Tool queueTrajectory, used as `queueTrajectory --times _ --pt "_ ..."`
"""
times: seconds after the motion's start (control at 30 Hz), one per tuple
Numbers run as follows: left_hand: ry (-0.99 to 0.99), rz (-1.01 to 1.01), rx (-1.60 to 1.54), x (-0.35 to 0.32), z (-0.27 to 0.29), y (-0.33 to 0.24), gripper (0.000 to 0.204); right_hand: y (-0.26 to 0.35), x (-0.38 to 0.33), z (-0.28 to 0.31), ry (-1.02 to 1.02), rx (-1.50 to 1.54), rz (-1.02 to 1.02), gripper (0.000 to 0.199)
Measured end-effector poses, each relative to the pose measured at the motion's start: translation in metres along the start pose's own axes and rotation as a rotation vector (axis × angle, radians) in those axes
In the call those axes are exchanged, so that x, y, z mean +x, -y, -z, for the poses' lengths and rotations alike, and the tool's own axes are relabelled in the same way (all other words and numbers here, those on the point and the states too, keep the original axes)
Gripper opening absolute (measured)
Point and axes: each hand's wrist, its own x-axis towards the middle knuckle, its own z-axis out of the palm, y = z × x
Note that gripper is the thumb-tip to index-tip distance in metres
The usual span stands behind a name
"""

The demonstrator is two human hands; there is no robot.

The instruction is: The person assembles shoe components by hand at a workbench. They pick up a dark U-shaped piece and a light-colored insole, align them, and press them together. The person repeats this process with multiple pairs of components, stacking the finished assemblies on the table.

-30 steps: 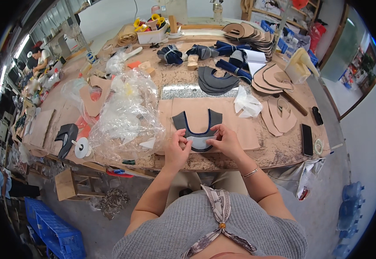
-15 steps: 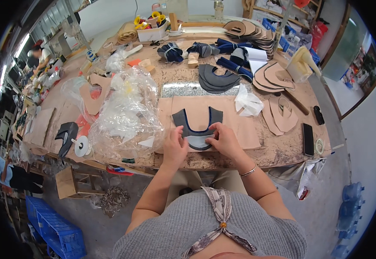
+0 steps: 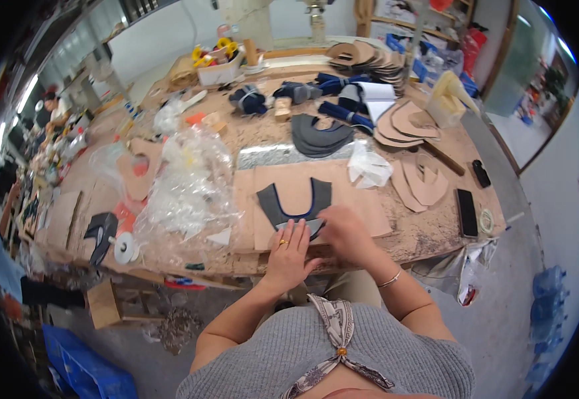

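Observation:
A dark grey U-shaped fabric piece (image 3: 271,205), like a shoe upper, has navy binding along its inner curve. It lies on a tan sheet (image 3: 356,193) with its opening facing away from me. Across its near end is a light grey patch (image 3: 311,228), partly covered by my hands. My left hand (image 3: 288,256) rests palm down over the near left part of the piece, fingers stretched out and a ring on one of them. At the patch's right end is my right hand (image 3: 348,234), its fingers bent and blurred; whether they grip the edge is hidden.
Left of the sheet lies crumpled clear plastic (image 3: 190,179). Beyond it are a metal plate (image 3: 269,155), stacked grey U-shaped pieces (image 3: 319,138) and tied navy bundles (image 3: 346,114). On the right are tan cut pieces (image 3: 409,183), white paper (image 3: 369,166) and a phone (image 3: 465,213).
My left hand has gone from curled beside the piece to flat over its near left part. My right hand has shifted to the patch's right end. The whole view has tilted slightly.

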Motion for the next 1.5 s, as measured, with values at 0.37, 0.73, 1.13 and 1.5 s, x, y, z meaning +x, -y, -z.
queueTrajectory --times 0.37,0.73,1.13,1.5 --pt "-0.023 -0.075 -0.039 0.001 -0.002 0.002 0.071 -0.139 -0.026 0.113 -0.472 -0.369 -0.577 0.025" --pt "-0.029 -0.074 -0.065 0.012 -0.006 -0.007 0.081 -0.211 -0.063 0.151 -0.276 0.115 -0.744 0.027" --pt "-0.065 -0.023 -0.325 0.015 0.005 -0.004 0.066 -0.049 0.017 0.178 -0.808 -0.405 -0.010 0.005" --pt "-0.296 0.442 -1.763 0.020 0.023 -0.014 0.034 0.024 -0.026 0.036 -0.095 -0.019 0.208 0.024"
